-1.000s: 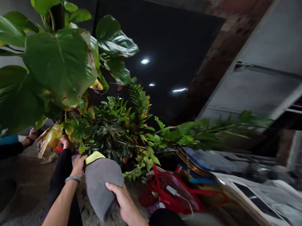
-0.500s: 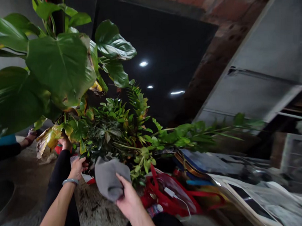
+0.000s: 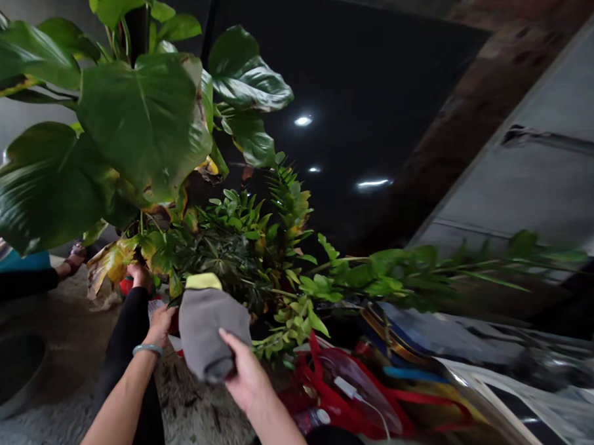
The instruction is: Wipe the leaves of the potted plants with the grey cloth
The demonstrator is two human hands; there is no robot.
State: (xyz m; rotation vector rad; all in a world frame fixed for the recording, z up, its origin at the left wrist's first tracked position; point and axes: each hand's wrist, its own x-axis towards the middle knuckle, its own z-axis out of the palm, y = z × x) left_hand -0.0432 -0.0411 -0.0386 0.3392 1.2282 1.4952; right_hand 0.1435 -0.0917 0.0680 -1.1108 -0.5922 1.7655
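A grey cloth (image 3: pixel 210 331) with a yellow-green patch at its top edge is in my right hand (image 3: pixel 247 375), thumb laid over its face. Left of it, my left hand (image 3: pixel 161 325), with a pale bracelet at the wrist, has its fingers curled in beside the low leaves. Whatever those fingers hold is hidden by the cloth and foliage. A large-leaved plant (image 3: pixel 142 124) rises above both hands. Behind the cloth grow smaller leafy plants (image 3: pixel 229 252).
Right of my hands lies a red bag (image 3: pixel 328 385) with a white cable (image 3: pixel 379 412) over it, beside piled frames and boards. A dark round tub (image 3: pixel 13 372) is at the left. Another person's foot (image 3: pixel 75 258) shows farther back. A long green branch (image 3: pixel 388 271) reaches right.
The view has swung left, so the scene sits farther right. The grey cloth has turned in my right hand, bringing its yellow-green patch into sight. My left hand has come closer to the cloth.
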